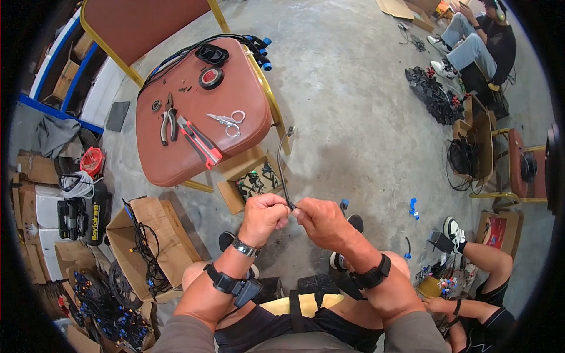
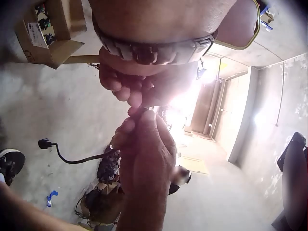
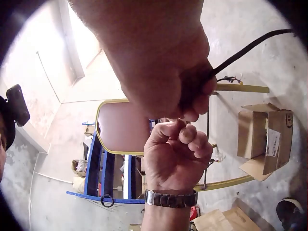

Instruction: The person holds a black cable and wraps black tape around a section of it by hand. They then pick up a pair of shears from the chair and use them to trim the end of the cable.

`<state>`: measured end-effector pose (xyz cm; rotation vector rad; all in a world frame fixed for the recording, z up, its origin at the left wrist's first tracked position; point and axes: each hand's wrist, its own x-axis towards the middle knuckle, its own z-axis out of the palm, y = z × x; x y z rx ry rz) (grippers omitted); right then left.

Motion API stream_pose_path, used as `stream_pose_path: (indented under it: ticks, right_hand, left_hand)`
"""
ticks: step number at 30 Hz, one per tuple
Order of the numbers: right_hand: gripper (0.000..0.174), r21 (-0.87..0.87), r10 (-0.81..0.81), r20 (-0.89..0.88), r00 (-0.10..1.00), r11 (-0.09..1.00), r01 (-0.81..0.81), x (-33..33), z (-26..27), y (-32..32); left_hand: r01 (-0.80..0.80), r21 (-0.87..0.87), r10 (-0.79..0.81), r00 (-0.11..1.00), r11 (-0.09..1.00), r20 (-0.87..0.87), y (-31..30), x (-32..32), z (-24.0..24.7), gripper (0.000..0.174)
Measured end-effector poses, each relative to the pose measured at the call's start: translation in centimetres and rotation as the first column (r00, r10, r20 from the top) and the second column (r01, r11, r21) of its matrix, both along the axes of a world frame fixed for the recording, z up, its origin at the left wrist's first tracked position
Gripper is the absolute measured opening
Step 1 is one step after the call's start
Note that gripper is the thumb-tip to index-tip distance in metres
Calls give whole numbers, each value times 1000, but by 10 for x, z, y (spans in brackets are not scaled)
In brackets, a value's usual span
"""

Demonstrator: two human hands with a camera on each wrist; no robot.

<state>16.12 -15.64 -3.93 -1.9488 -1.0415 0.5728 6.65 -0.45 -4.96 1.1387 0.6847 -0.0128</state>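
The left hand (image 1: 266, 213) and right hand (image 1: 322, 220) pinched a cable (image 1: 281, 172) together (likely for steadiness), with scissors (image 1: 226, 121) ahead of them.

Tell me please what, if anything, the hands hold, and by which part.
The left hand and right hand pinch a thin black cable at the part away from its small blocky connector; the exact spot is hidden.

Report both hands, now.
Left hand: closed, pinching the cable at the fingertips.
Right hand: closed, holding the same cable.
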Motion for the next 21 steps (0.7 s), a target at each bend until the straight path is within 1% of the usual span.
stream_pose_path:
  ticks: [1,3,4,6,7,8,9,10,12,13,15,16,18,19,21]
  right_hand:
    - [11,0,0,1,1000,1000,0,0,1,0]
    - [13,22,-17,-84,996,1000,19,1,4,0]
    - [13,22,-17,-82,996,1000,19,1,6,0]
    - [15,-19,-52,-272,961,999,49,2,9,-1]
    - [15,-19,-51,-271,961,999,48,3,10,0]
    - [15,-15,-79,-423,903,997,80,3,11,0]
    - [16,-18,-103,-564,819,993,113,4,13,0]
    - [16,-18,-103,-564,819,993,113,4,16,1]
    - [12,30,-102,-585,805,989,148,3,23,3]
    - [12,30,-103,-585,804,989,148,3,19,3]
    - [13,76,-15,-475,880,995,58,2,7,3]
    - [13,76,-15,-475,880,995,58,3,8,2]
    - [17,21,-1,-393,920,1000,10,4,12,1]
    - [17,22,-1,-393,920,1000,10,4,10,1]
    - [15,69,-6,-283,959,997,27,5,7,0]
  left_hand:
    - [0,0,0,1000,1000,1,0,0,0,4]
    - [-19,-12,19,1000,1000,15,-1,1,1,5]
    - [-19,-11,19,1000,1000,17,-1,1,2,5]
    - [-17,-1,17,999,1000,38,0,2,4,9]
    - [-18,-1,18,999,1000,39,1,1,1,9]
    - [0,-5,0,999,1000,49,3,1,-3,13]
    - [18,-10,-17,998,1000,58,4,1,-3,17]
    - [18,-10,-18,998,1000,58,3,2,-2,17]
    - [-1,-37,4,997,999,78,0,4,3,25]
    - [-1,-37,3,997,999,78,1,4,4,25]
    - [96,-89,-82,985,991,153,1,4,4,25]
    - [96,-89,-82,985,991,153,1,4,5,25]
    - [141,-6,-136,963,990,234,1,4,6,30]
    - [141,-6,-136,963,990,234,1,4,6,30]
    - [116,-87,-92,966,989,243,0,4,6,37]
